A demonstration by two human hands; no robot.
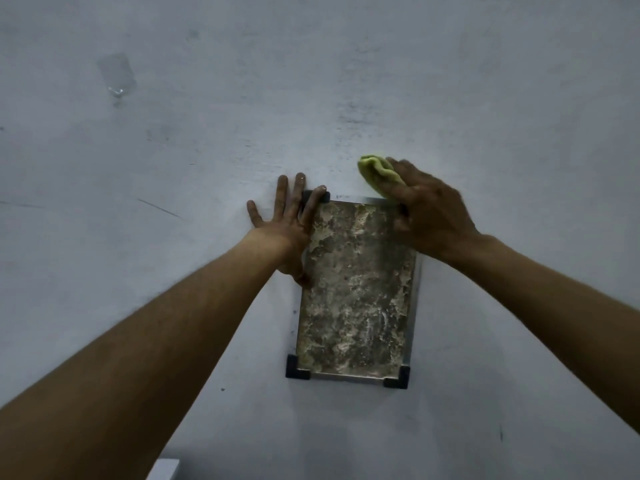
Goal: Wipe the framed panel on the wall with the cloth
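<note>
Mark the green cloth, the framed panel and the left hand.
green cloth (375, 168): head view, its bunched upper fold.
framed panel (356, 296): head view, middle of its mottled face.
left hand (280, 230): head view, back of the hand.

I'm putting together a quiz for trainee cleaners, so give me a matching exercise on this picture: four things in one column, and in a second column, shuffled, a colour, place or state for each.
Column one
1. cloth
2. left hand
3. right hand
4. framed panel

Column two
A. mottled grey and brown
B. flat, fingers spread, at the panel's upper left corner
C. yellow-green, bunched up
D. at the panel's upper right corner, holding the cloth

Pairs: 1-C, 2-B, 3-D, 4-A
</note>
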